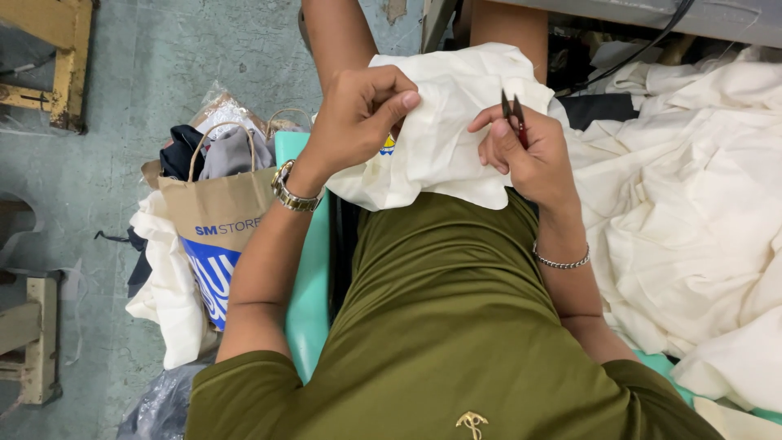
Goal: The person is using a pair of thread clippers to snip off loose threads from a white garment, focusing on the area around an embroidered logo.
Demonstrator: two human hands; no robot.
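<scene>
While my left hand [358, 110] is pinching the cream cloth piece [444, 130] taut on my lap, my right hand [525, 155], just beside it, is gripping small thread snips [514, 116]; I'm keeping the blades angled away from the fabric.

Cloth piece [444, 130] on lap between hands, paper bag [216, 220] left, fabric heap [692, 204] right.

Floor [147, 73] — grey-green concrete, worn | brown paper bag [220, 220] stands on it, stuffed with dark and grey cloth | white cloth bundle [167, 285] slumps against the bag | clear plastic bag [159, 407] lies below | yellow wooden frame [61, 49] at top left — legs on the floor
</scene>
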